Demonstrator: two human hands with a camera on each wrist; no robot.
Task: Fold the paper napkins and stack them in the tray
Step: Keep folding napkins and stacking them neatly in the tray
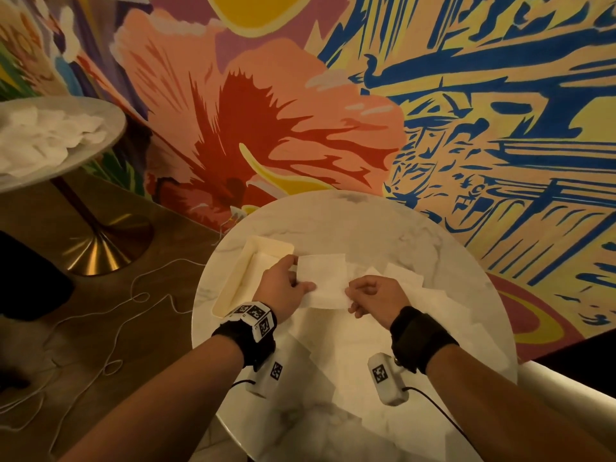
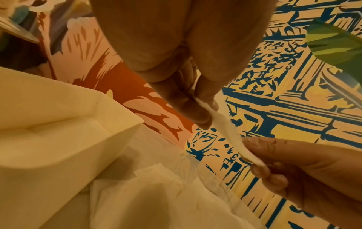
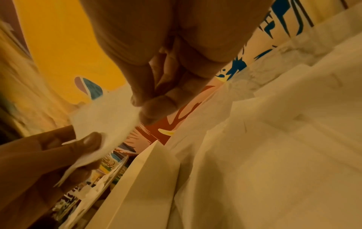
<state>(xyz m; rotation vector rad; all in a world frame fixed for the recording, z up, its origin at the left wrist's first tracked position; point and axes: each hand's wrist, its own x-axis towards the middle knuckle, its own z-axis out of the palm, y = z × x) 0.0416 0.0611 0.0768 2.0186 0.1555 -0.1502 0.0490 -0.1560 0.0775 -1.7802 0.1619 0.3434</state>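
Over marble table [image 1: 383, 225], hands pinching napkin [image 1: 325, 280]

Dim, warm amber light throughout; wide-angle bending at edges, and both wrist views are soft and blurred.

From where I stand, the tray [image 1: 233, 278] is partly hidden behind the left hand [image 1: 283, 288], so I can't count the napkins inside. The near edge of the counter [image 1: 366, 221] runs off the bottom of the head view. The right wrist view is smeared along its left side.
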